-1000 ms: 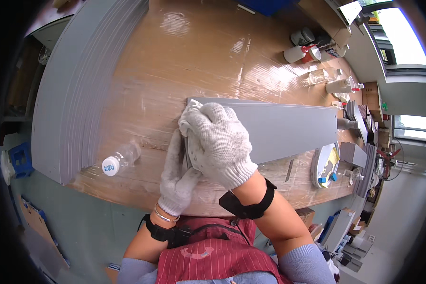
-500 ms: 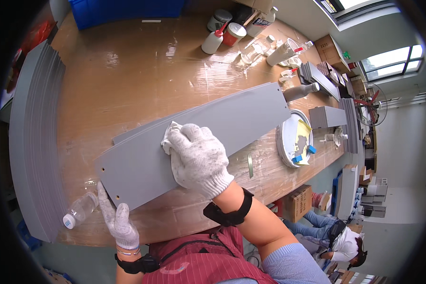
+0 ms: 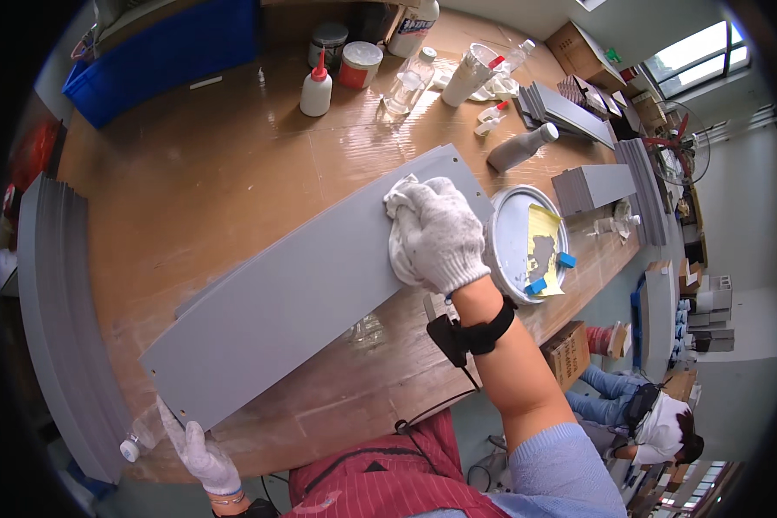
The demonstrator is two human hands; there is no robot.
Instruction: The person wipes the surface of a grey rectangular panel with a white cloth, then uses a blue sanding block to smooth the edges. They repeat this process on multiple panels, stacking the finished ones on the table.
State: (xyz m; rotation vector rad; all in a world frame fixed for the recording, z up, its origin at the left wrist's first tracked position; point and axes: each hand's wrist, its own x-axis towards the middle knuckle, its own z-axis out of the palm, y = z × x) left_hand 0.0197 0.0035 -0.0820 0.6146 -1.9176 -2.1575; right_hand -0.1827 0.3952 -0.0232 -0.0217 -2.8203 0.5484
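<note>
A long grey panel (image 3: 276,293) lies slantwise on the table, with another grey panel's edge showing under it. My right hand (image 3: 440,237), in a white knit glove, is closed on a crumpled white cloth (image 3: 399,198) and presses it to the panel toward its far right end. At the near left end, my left hand (image 3: 203,457), gloved too, holds the panel's corner. Its thumb and forefinger straddle that corner; the other fingers are partly hidden. A clear plastic bottle (image 3: 147,432) lies beside this hand.
Stacked grey panels (image 3: 56,319) stand at the left. Right of the panel are a round white lid (image 3: 505,250) with yellow paper and blue blocks, and a grey bottle (image 3: 518,151). A red-tipped squeeze bottle (image 3: 316,93) and blue bin (image 3: 173,60) stand behind. Another person (image 3: 656,423) is far right.
My right hand has slid the cloth along the panel to the far right. The left hand stays at the near corner. The view has shifted, and the panel's near left end sits lower in it.
</note>
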